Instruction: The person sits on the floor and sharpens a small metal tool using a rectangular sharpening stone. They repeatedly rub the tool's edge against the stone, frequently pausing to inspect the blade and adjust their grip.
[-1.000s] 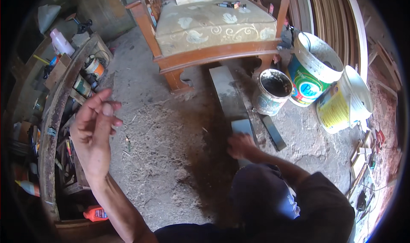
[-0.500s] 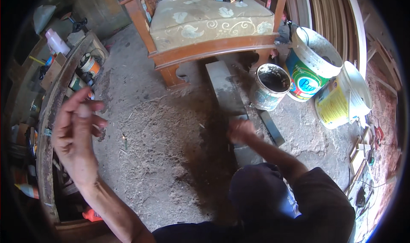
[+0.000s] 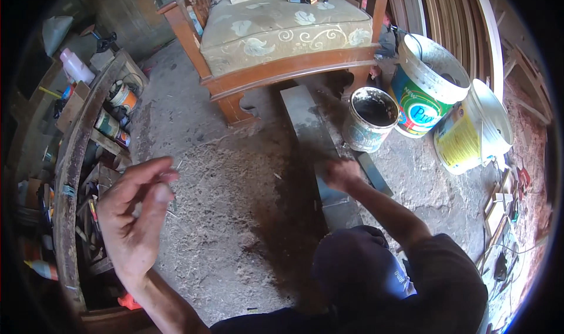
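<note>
My left hand (image 3: 135, 216) is raised at the left above the floor. Its fingers are loosely curled, with thumb and fingertips apart, and I see nothing between them. My right hand (image 3: 343, 174) is down on a long, narrow grey slab (image 3: 305, 114) that lies on the floor and is darkened with wet in its middle. The fingers of that hand are curled and blurred; whatever is under them is hidden. A shorter dark grey bar (image 3: 375, 174) lies beside the slab, just right of my right hand.
A dark-stained paint bucket (image 3: 370, 135) stands right of the slab, with a green-labelled bucket (image 3: 420, 108) and a yellow-labelled bucket (image 3: 470, 131) behind it. Ahead is a wooden seat with a patterned cushion (image 3: 282, 34). A cluttered shelf (image 3: 73, 175) runs along the left. A dark cap (image 3: 352, 263) shows low down.
My left hand has come down and to the right, and turned. My right hand has shifted slightly right and up along the slab. The view has tilted a little.
</note>
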Demonstrator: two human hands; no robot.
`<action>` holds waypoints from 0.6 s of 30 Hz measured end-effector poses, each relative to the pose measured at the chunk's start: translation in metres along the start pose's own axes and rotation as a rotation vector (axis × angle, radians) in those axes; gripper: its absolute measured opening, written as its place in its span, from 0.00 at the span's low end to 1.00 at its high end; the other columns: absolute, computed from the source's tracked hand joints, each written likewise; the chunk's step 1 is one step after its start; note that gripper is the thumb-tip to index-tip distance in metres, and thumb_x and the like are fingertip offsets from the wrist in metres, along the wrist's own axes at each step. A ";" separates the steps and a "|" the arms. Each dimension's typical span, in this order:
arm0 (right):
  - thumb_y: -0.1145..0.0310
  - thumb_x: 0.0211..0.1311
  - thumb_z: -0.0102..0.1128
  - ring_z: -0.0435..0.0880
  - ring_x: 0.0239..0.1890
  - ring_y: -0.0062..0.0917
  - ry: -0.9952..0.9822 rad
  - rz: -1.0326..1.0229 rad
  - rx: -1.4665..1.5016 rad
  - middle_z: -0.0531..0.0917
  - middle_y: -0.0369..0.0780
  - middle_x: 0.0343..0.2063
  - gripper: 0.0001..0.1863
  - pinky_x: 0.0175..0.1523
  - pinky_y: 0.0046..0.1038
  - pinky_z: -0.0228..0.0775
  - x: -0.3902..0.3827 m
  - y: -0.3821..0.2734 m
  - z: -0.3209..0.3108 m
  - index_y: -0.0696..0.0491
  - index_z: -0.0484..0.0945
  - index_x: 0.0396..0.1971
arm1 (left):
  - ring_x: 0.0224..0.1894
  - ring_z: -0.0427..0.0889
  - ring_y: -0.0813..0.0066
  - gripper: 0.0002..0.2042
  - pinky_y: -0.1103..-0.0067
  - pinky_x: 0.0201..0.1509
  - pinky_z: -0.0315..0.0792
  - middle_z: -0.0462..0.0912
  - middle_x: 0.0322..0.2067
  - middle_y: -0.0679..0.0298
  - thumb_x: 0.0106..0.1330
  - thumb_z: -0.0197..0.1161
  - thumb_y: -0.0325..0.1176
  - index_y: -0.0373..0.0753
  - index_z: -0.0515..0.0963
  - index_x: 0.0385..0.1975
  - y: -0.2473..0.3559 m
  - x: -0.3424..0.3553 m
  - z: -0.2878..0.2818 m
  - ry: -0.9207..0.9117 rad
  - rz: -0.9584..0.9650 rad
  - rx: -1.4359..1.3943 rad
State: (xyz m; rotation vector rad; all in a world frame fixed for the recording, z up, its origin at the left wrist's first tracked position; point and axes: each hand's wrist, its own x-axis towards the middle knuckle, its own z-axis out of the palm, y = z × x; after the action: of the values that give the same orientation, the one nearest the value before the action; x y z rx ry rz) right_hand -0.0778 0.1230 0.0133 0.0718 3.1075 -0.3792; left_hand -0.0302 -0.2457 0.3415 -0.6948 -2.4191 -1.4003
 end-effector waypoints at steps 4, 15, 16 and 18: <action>0.57 0.48 0.62 0.85 0.30 0.39 0.321 -0.525 -0.047 0.81 0.38 0.22 0.11 0.36 0.43 0.79 -0.043 -0.012 0.023 0.48 0.80 0.28 | 0.34 0.80 0.83 0.13 0.85 0.37 0.73 0.85 0.36 0.61 0.65 0.63 0.25 0.32 0.81 0.49 -0.003 0.011 0.013 -0.032 0.003 0.022; 0.59 0.41 0.63 0.82 0.28 0.34 -0.043 -0.462 -0.034 0.79 0.38 0.21 0.08 0.32 0.40 0.74 -0.017 0.010 0.011 0.46 0.76 0.17 | 0.35 0.81 0.81 0.14 0.83 0.38 0.74 0.85 0.37 0.59 0.69 0.61 0.26 0.31 0.79 0.52 0.001 0.007 0.007 0.011 -0.081 -0.058; 0.59 0.40 0.63 0.81 0.28 0.34 0.237 -0.408 0.129 0.78 0.38 0.20 0.08 0.33 0.38 0.74 -0.007 0.007 0.013 0.46 0.76 0.16 | 0.36 0.81 0.80 0.13 0.83 0.39 0.75 0.85 0.37 0.59 0.68 0.61 0.26 0.31 0.79 0.51 0.001 0.007 0.010 0.023 -0.092 -0.094; 0.59 0.40 0.63 0.81 0.25 0.33 0.242 -0.554 0.079 0.78 0.37 0.19 0.08 0.31 0.35 0.74 -0.025 -0.023 0.022 0.46 0.75 0.16 | 0.36 0.81 0.80 0.13 0.83 0.39 0.75 0.85 0.37 0.60 0.68 0.61 0.24 0.30 0.79 0.51 -0.004 0.011 0.024 0.008 -0.092 -0.123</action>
State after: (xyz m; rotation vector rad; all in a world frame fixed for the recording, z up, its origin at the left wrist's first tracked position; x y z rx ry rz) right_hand -0.0540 0.0944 -0.0026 -0.8136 3.2973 -0.5311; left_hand -0.0417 -0.2236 0.3318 -0.6115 -2.4023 -1.5962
